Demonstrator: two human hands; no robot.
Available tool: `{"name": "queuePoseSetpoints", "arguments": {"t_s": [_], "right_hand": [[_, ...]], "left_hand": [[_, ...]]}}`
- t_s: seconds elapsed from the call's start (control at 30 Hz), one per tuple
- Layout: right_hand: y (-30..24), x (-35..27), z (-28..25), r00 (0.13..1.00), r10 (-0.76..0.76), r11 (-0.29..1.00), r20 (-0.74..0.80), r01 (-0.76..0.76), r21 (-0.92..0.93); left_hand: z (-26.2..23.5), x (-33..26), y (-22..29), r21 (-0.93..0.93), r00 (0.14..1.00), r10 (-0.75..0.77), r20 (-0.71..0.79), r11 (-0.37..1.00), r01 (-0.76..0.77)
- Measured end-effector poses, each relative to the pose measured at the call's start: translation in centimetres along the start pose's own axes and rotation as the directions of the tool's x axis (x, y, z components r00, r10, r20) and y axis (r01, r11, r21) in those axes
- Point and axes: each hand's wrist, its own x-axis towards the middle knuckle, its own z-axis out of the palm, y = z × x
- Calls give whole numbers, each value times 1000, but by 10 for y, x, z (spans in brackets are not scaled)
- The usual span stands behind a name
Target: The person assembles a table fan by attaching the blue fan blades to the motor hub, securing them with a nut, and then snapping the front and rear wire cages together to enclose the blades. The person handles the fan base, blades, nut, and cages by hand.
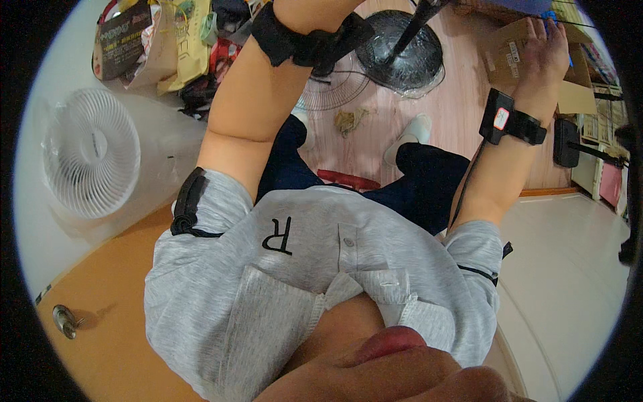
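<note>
My left arm reaches up past the top edge, so my left hand lies outside the picture; a black strap circles that forearm. At the upper right my right hand is over an opened cardboard box, its fingers stretched out and apart. Bits of something blue show by the fingertips and beside the hand; what it is, and whether the hand touches it, I cannot make out. On the right wrist sits a black strapped device.
A round black stand base wrapped in clear plastic stands on the wood-look floor, near a wire fan grille and a crumpled brown scrap. At left are a white fan and paper bags. A black pad-shaped object stands at right.
</note>
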Motion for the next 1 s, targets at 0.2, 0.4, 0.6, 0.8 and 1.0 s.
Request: {"name": "queuePoseSetpoints", "arguments": {"t_s": [0.2,0.4,0.6,0.8,1.0], "right_hand": [[21,-40,-14,971,90,996,221,-86,-27],[61,-131,20,930,249,938,270,-301,171],[106,-225,66,883,464,886,76,-464,-9],[106,-272,80,828,557,830,-60,-558,-9],[130,-262,74,830,552,833,-86,-553,13]], "left_hand": [[-3,-47,3,25,989,143,-37,990,-142],[-6,-135,13,-86,927,-374,-17,924,372],[18,-221,-32,101,766,-642,36,765,636],[38,-284,-50,-288,494,-839,229,427,857],[54,-292,-70,-277,438,-882,172,383,881]]}}
